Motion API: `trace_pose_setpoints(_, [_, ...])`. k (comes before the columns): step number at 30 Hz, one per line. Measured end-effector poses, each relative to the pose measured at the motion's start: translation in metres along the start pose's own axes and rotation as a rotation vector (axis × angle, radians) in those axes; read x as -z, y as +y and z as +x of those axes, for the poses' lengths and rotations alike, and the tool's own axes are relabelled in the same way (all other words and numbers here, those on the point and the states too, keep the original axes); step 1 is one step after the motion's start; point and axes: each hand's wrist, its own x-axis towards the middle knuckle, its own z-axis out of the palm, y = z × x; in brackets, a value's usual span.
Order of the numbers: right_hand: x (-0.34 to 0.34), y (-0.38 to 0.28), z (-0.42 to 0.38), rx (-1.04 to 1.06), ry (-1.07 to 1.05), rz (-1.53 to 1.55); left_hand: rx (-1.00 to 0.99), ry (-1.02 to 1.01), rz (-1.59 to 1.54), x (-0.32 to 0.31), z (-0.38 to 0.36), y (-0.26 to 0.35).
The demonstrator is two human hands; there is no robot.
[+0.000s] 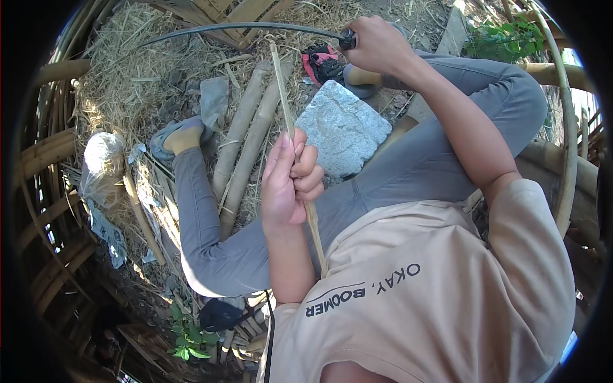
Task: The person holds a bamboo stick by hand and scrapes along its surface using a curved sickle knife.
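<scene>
My left hand [290, 179] is closed around a thin pale bamboo strip [281, 83] that runs from my chest up past my fingers towards the straw. My right hand [377, 43], stretched out over my right knee, grips the black handle of a long dark blade [242, 27]. The blade reaches left across the top of the view, and the strip's upper end lies just below it. I sit cross-legged in grey trousers and a beige shirt.
A flat grey stone [341, 127] lies between my legs, and two bamboo poles [246, 143] lie beside it on straw. A red and black item [322, 60] and a white plastic bag [102, 159] rest on the ground. Curved bamboo rims [565, 115] ring the spot.
</scene>
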Motion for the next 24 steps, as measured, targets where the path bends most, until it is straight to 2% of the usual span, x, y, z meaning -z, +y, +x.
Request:
trace_pose_setpoints(4, [0.004, 0.01, 0.002, -0.036, 0.01, 0.112, 0.032, -0.078, -0.165, 0.015, 0.004, 0.002])
trace_pose_setpoints(8, [0.002, 0.002, -0.007, 0.067, 0.024, 0.174, 0.041, 0.113, -0.027, 0.017, 0.008, 0.002])
trace_pose_setpoints(10, [0.003, -0.01, -0.013, 0.097, -0.066, 0.204, 0.039, 0.163, 0.014, 0.019, 0.011, 0.001])
trace_pose_setpoints(12, [-0.001, -0.021, -0.021, 0.187, -0.113, 0.23, 0.053, 0.101, -0.099, 0.023, 0.012, 0.001])
trace_pose_setpoints(15, [-0.017, -0.03, -0.027, 0.267, -0.134, 0.104, 0.064, 0.073, -0.166, 0.023, 0.012, 0.0])
trace_pose_setpoints(19, [-0.008, -0.04, -0.031, 0.212, -0.184, 0.034, 0.08, 0.035, -0.261, 0.022, 0.012, -0.002])
trace_pose_setpoints(22, [-0.009, -0.042, -0.036, 0.205, -0.228, 0.121, 0.11, -0.031, -0.378, 0.023, 0.014, -0.004])
trace_pose_setpoints(24, [-0.01, -0.043, -0.036, 0.216, -0.19, 0.074, 0.103, -0.037, -0.378, 0.021, 0.014, -0.005])
